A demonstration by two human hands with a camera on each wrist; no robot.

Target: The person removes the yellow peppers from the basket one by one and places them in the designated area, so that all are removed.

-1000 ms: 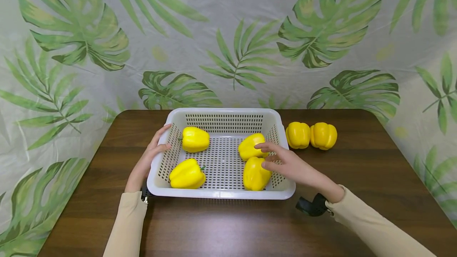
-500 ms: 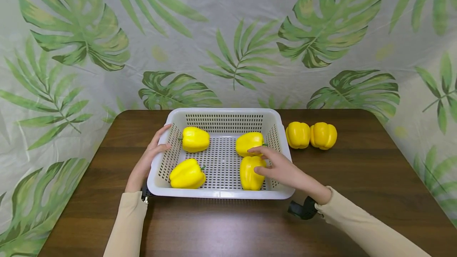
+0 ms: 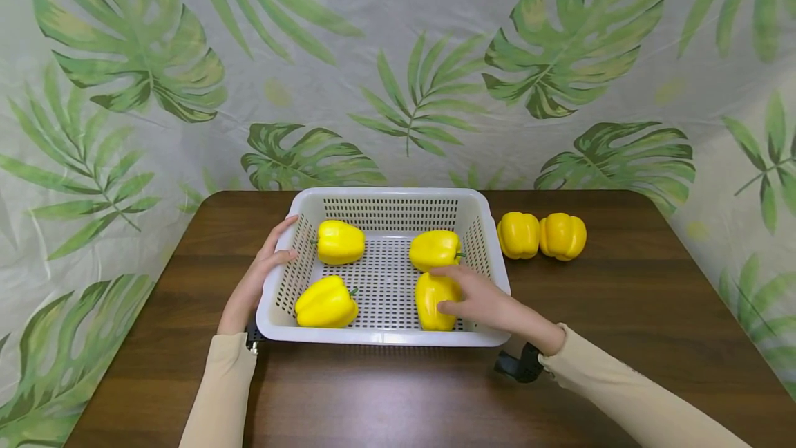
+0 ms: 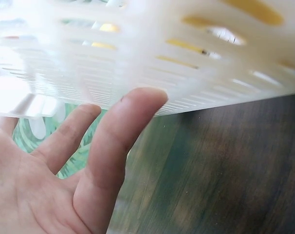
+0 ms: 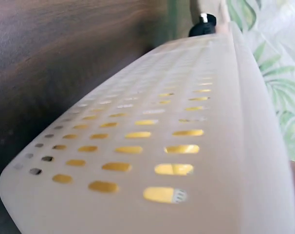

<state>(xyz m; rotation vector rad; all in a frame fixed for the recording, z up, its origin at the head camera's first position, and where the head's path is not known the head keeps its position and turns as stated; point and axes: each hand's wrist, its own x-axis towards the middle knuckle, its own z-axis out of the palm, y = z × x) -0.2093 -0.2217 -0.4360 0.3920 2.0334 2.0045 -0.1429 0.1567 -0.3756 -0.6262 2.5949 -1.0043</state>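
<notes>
A white slotted plastic basket [image 3: 382, 337] holds several yellow bell peppers. My left hand [image 3: 264, 272] rests against the basket's left side, its fingertips right at the rim; in the left wrist view the fairly straight fingers [image 4: 113, 131] touch the slotted outer wall. My right hand [image 3: 481, 296] reaches over the right rim and grips the front right bell pepper [image 3: 432, 310] between fingers and thumb. Behind that one lies the back right bell pepper [image 3: 432, 249], its stem to the right. In the right wrist view the basket wall [image 5: 138, 170] hides the fingers.
On the basket's left side lie a back bell pepper [image 3: 340, 242] and a front bell pepper [image 3: 325, 303]. Two more bell peppers [image 3: 519, 235] sit side by side on the dark wooden table [image 3: 622, 310], right of the basket. A leaf-print cloth [image 3: 404, 54] hangs behind.
My right hand has moved left and slightly down onto the front right bell pepper. Both right-hand peppers have shifted a little left, and the back one has turned. My left hand has stayed put.
</notes>
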